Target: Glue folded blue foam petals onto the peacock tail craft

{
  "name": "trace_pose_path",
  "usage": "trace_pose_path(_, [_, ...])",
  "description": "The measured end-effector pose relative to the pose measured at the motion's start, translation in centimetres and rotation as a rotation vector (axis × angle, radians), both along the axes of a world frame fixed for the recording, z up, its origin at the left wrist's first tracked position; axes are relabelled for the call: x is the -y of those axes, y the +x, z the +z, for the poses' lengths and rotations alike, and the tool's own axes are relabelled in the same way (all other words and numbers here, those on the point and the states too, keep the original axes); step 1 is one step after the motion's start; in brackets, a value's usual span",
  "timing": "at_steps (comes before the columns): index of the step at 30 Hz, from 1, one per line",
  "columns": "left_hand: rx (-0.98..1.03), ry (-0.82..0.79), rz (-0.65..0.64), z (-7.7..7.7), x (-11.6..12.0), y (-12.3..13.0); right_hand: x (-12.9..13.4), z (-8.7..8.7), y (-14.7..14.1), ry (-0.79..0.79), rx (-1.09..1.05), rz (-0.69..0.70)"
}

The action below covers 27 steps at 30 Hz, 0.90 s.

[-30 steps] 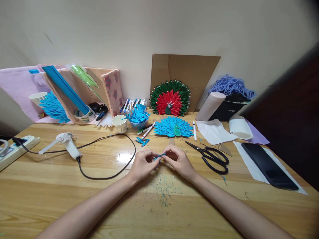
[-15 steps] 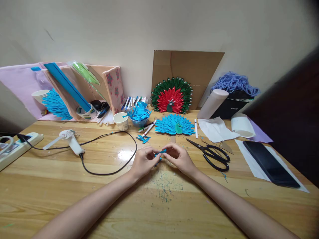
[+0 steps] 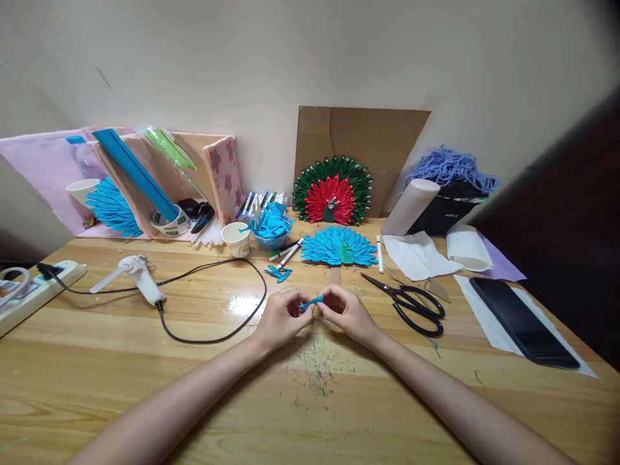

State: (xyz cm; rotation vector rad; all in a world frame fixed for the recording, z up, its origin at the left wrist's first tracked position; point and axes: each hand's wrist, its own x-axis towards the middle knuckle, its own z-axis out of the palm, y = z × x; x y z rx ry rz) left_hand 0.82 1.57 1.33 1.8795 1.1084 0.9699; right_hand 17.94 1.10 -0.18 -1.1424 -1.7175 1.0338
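Observation:
A small blue strip (image 3: 314, 301), its material too small to make out, is pinched between the fingertips of both hands above the wooden table. My left hand (image 3: 283, 318) is closed on its left end, with fingers partly hiding it. At the right end, the fingers of my right hand (image 3: 347, 312) are closed in a pinch. Just beyond the hands lies a small pile of folded blue pieces (image 3: 278, 274). Behind stands a fan-shaped blue peacock (image 3: 322, 245) with a green body. Black-handled scissors (image 3: 411, 301) lie to the right of my right hand.
A white glue gun (image 3: 143, 281) with its looping black cord lies left, near a power strip (image 3: 39, 297). Toward the back stand a paper cup (image 3: 236, 240), a bowl of blue pieces (image 3: 271, 239) and a red-green peacock (image 3: 332, 190). A phone (image 3: 526, 323) lies right.
The view has tilted slightly, so the scene sits a little lower. The fingers have shifted around the blue strip, and the blue bit seen below them is now out of sight.

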Motion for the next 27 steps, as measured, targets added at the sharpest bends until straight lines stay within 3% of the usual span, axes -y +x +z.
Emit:
trace_pose_path(8, [0.130,-0.172,0.016,-1.0,-0.6,0.1,-0.1,-0.3,-0.1,-0.042,-0.052,0.000])
trace_pose_path(20, [0.345,-0.282,0.283,-1.1,-1.6,-0.4,-0.6,-0.1,0.0,-0.065,-0.145,-0.173])
trace_pose_path(23, [0.302,-0.290,0.142,-0.7,-1.3,-0.2,-0.6,0.1,0.0,-0.082,-0.184,-0.157])
trace_pose_path(27, [0.213,-0.230,0.007,-0.5,-0.8,0.1,-0.5,-0.2,0.0,-0.133,-0.195,-0.028])
